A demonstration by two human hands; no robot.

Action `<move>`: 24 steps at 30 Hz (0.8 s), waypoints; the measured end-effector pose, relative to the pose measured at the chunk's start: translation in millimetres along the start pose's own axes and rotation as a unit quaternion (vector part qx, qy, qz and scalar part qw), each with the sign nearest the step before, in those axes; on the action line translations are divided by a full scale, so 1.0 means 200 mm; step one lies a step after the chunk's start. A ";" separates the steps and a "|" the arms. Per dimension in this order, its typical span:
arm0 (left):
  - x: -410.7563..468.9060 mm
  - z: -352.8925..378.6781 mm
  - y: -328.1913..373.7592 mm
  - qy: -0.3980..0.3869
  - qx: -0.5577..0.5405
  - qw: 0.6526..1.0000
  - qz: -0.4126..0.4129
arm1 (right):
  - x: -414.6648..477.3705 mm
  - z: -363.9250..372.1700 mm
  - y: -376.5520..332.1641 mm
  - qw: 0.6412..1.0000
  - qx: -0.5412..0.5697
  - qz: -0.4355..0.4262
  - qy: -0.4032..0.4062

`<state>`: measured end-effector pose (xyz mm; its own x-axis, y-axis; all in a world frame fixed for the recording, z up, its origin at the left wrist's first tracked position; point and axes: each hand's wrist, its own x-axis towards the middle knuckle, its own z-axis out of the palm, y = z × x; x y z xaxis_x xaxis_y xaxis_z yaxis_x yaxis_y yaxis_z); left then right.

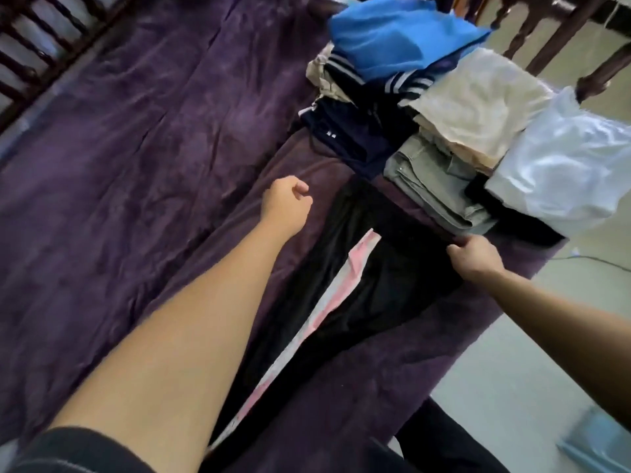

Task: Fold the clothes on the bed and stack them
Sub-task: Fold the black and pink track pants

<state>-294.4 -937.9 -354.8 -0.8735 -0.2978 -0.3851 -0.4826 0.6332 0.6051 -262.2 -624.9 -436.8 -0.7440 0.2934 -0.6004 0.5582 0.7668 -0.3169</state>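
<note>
Black track pants lie flat on purple bed cover, long axis near-left to far-right, waistband end toward folded stacks; right hand pinches waistband edge, left hand curled, holding nothing

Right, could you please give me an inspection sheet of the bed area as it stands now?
Surface: bed, under a creased purple cover.
Job's things: black trousers with a pink-white stripe lie flat, unfolded; folded stacks sit at the far right edge, topped blue, beige and white.
Clutter: nothing seen.
Hands: left hand curled, holding nothing, beside the trousers' waist; right hand pinches the trousers' waist edge.
Cables: thin line on the floor, possibly a cable.
Surroundings: dark wooden rails at far left; pale floor on the right.
</note>
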 end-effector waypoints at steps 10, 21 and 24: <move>-0.65 0.36 -1.04 -0.176 0.144 0.934 -0.276 | 0.17 0.52 -0.56 0.990 -0.022 -0.139 -0.012; -0.72 -0.06 -1.17 0.166 0.037 0.957 -0.236 | 0.01 0.51 -1.06 0.976 0.039 -0.213 0.004; -0.69 -0.42 -1.18 0.254 0.069 0.941 -0.212 | -0.08 0.34 -1.34 0.967 0.091 -0.237 0.009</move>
<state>-65.7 -1107.2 -385.9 -0.5391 -0.8256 -0.1668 -0.8122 0.4571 0.3624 -374.4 -873.8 -393.2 -0.9372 -0.0562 -0.3441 0.2067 0.7052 -0.6782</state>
